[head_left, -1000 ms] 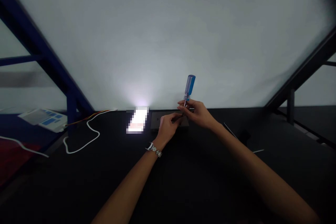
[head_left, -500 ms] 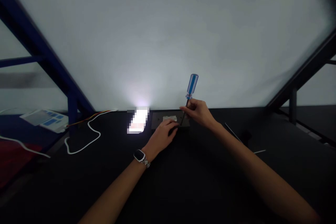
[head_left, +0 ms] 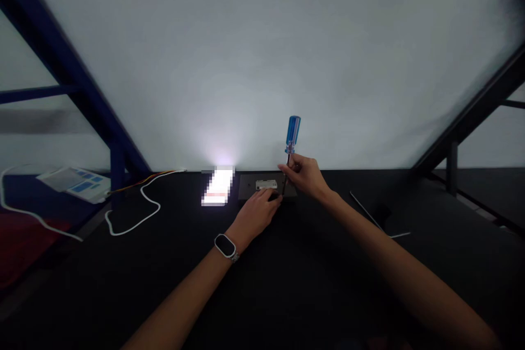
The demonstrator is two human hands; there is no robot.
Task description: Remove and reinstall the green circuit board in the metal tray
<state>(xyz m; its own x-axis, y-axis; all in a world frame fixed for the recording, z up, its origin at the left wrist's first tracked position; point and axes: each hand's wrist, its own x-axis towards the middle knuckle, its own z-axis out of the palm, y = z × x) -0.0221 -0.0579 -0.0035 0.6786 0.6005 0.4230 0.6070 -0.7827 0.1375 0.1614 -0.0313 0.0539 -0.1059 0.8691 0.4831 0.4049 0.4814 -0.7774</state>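
The screwdriver (head_left: 292, 132) has a clear-and-blue handle and a thin metal shaft; it stands nearly upright, handle up, its shaft reaching down to the box (head_left: 248, 188). The box, dark and flat with a pale label, lies on the desk (head_left: 262, 295).

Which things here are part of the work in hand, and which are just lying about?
In use:
- screwdriver, in the right hand
- dark flat case, under the left hand

Apparently just lying about:
- white cable
- printed sheet
- thin rod, right
- glowing, blurred-out object; possibly serving as a light
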